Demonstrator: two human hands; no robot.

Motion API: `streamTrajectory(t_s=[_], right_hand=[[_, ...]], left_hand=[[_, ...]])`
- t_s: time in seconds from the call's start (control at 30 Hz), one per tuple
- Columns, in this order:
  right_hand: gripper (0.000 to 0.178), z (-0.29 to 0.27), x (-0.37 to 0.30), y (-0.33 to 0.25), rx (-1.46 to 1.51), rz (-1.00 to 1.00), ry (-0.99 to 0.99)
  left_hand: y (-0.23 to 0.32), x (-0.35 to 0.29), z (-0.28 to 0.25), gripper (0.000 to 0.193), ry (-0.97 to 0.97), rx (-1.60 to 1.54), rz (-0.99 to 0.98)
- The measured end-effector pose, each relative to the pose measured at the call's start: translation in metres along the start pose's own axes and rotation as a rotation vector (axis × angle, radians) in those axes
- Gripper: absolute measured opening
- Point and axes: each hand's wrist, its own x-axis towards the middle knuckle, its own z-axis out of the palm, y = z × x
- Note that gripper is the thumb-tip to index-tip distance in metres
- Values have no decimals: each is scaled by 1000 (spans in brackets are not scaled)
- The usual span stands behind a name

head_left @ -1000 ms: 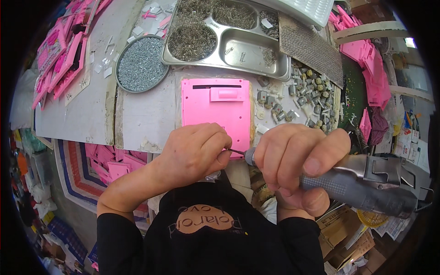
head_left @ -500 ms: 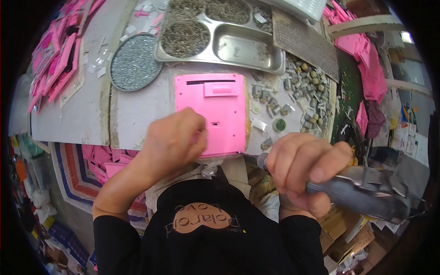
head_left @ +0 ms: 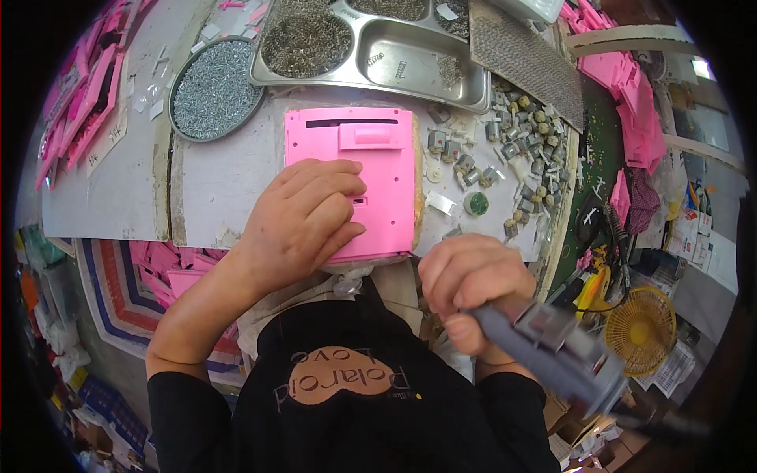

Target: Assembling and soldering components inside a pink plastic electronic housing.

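Note:
A pink plastic casing (head_left: 380,164) with a long slot and a raised block lies on the bench in front of me. My left hand (head_left: 303,225) rests on its left side, fingers stretched out across the surface and thumb apart. Wrapped around a dark grey power screwdriver (head_left: 544,347), my right hand (head_left: 473,280) is at the casing's near right corner. The tool's body slants down to the right. My fingers hide most of its front end, so whether the bit touches a screw cannot be seen.
Small silver screws fill a round dish (head_left: 214,93) at the back left. Beside it, a compartmented steel tray (head_left: 364,59) holds springs. Small motors (head_left: 528,146) are heaped right of the casing, near a green round piece (head_left: 475,203). Pink parts (head_left: 87,102) are stacked far left.
My left hand has gone from closed fingers above the casing to fingers spread on it. My right hand and the screwdriver have shifted left and the tool's rear has swung down. The whole view has shifted slightly.

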Motion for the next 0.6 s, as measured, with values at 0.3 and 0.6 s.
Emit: streamTrajectory(t_s=[0.3, 0.6], right_hand=[[23, -8, 38, 4, 158, -112, -96], [21, 3, 57, 24, 60, -42, -229]], left_hand=[[0, -4, 3, 22, -3, -25, -58], [-4, -7, 2, 24, 9, -47, -66]])
